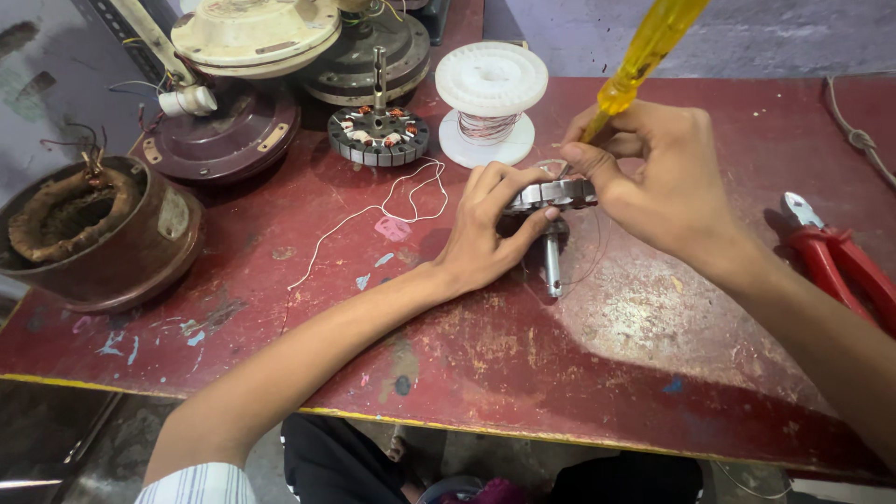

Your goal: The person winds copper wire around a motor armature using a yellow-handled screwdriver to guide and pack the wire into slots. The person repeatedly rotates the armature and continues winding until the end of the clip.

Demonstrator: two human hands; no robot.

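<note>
While gripped between both hands near the middle of the red bench (560, 373), stator (553, 194) sits tilted on its shaft (553, 266), shaft tip resting on the bench top. Left hand (485, 229) curled round the stator's left edge, fingers on top and thumb pressing from below. Right hand (658, 173) closed from the right, thumb and forefinger pinching at the stator's upper rim while clasping a yellow screwdriver (644, 51) whose handle slants up and away; blade tip hidden behind the fingers. Thin wire (597, 252) looping down from the stator beside the shaft.

Just beyond the hands, white spool (490, 98) of fine wire, and left of it a second stator (378, 135) with copper windings, upright on its shaft. White string (392, 201) trailing across the bench between that stator and the left wrist. Far left, brown housing (98, 233) holding an old coil; behind it, stacked fan covers (252, 37). Red pliers (835, 261) lying at the right edge, well apart from the right hand.
</note>
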